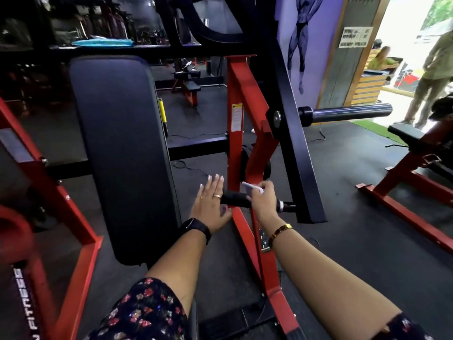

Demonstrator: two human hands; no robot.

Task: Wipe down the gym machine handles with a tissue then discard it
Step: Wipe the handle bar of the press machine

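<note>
A black foam-covered handle (235, 199) sticks out sideways from the machine's black lever arm (297, 153), low in the middle of the view. My right hand (263, 198) is wrapped over the handle and holds a folded white tissue (250, 188) against its grip. My left hand (211, 203) hovers flat with spread fingers just left of the handle's free end, its fingertips near the red upright; whether it touches anything I cannot tell.
A tall black back pad (122, 153) stands to the left of the handle. The red machine frame (247, 133) rises behind it, and a steel weight peg (345, 114) juts right. A red bench (416, 165) and standing people (429, 77) are at the far right.
</note>
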